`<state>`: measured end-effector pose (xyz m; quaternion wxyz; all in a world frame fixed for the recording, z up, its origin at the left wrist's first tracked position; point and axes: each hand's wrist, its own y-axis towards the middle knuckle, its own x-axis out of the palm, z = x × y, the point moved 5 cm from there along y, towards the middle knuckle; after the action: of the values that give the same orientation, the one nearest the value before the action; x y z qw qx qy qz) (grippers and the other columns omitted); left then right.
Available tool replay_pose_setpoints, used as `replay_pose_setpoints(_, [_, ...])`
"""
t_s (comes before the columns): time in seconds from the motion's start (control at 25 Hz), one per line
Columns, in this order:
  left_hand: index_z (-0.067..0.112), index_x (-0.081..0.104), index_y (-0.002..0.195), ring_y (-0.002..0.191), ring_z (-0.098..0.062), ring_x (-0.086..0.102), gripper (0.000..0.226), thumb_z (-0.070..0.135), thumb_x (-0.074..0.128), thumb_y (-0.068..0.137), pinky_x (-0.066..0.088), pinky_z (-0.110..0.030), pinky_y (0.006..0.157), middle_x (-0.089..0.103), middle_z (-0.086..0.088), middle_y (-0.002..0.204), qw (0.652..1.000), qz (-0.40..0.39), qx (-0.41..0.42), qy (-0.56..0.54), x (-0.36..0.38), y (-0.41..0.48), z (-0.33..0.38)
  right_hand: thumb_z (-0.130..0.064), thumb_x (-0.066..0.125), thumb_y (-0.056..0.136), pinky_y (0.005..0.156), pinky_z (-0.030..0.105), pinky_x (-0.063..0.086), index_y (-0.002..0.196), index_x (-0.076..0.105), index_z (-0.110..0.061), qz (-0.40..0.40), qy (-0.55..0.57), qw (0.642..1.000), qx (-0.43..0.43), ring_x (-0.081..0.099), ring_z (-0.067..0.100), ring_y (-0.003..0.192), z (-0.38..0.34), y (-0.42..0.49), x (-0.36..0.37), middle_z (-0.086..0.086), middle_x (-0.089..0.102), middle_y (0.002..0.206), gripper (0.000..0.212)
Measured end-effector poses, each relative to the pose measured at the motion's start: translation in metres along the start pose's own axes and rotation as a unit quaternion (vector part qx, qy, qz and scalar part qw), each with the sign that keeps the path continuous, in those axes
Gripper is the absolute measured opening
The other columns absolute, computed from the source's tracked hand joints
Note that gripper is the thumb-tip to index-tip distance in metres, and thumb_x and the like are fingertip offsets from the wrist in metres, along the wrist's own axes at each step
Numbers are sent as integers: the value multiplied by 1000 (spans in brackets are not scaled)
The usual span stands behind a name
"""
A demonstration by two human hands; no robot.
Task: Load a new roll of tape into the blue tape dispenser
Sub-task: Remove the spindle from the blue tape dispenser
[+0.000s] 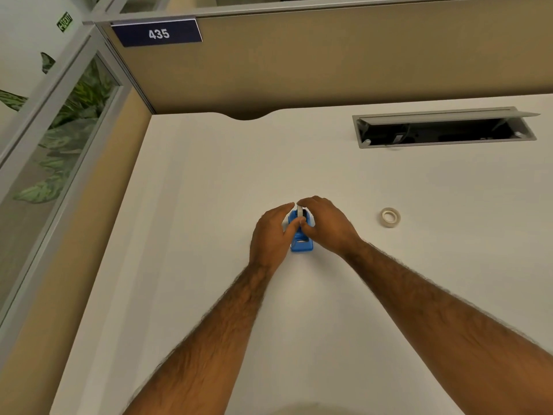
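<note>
1. While the blue tape dispenser (302, 245) stands in the middle of the white desk (209, 205), the left hand (270, 235) curls round its left side, gripping it.
2. The right hand (326, 226) pinches the white tape roll (299, 211), which stands upright in the dispenser.
3. A second tape roll (390, 217) lies flat on the desk, well apart to the right.

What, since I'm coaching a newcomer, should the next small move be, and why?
Probably lift the seated roll out of the blue dispenser: the left hand holds it, the right hand pinches that roll, and another tape roll lies untouched on the desk.
</note>
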<state>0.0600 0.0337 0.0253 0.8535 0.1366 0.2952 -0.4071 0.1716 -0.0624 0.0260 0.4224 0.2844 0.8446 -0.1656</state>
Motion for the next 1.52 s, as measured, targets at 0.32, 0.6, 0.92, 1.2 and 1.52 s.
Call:
replay_pose_setpoints(0.32, [20, 67, 129, 106, -3, 67, 35, 26, 65, 95, 55, -23, 93, 73, 9, 118, 986, 17, -51, -155, 1, 7, 16, -12, 66, 88, 85, 28, 51, 125, 61, -12, 32, 109, 994, -2, 61, 19, 97, -14, 6, -14, 8, 64, 118, 37])
replay_pose_setpoints(0.6, [12, 69, 123, 106, -16, 70, 31, 20, 68, 93, 58, -34, 92, 73, -1, 115, 970, 61, -97, -215, -5, 13, 17, -11, 65, 92, 69, -3, 42, 128, 60, -11, 48, 198, 978, 44, 63, 7, 92, -13, 12, -17, 4, 68, 118, 37])
replay_pose_setpoints(0.92, [18, 68, 100, 95, -17, 73, 20, 21, 80, 83, 61, -34, 84, 75, -1, 100, 959, 61, -111, -254, -13, 23, 16, -10, 64, 92, 70, 1, 46, 128, 60, -10, 51, 216, 973, 63, 62, 6, 92, -15, 16, -22, 4, 68, 116, 36])
replay_pose_setpoints(1.2, [9, 70, 100, 85, -19, 76, 21, 22, 78, 85, 60, -43, 88, 76, -6, 95, 952, 36, -143, -269, -15, 27, 9, -10, 68, 90, 79, 12, 51, 120, 66, -10, 29, 238, 968, 73, 67, 12, 92, -15, 17, -25, 2, 70, 109, 30])
replay_pose_setpoints(1.52, [10, 68, 105, 91, -19, 74, 22, 19, 75, 87, 60, -39, 88, 75, -5, 102, 948, 24, -133, -290, -13, 38, 11, -11, 65, 92, 68, 3, 46, 111, 68, -10, 94, 231, 963, 100, 64, 5, 82, -14, 21, -27, 0, 71, 103, 19])
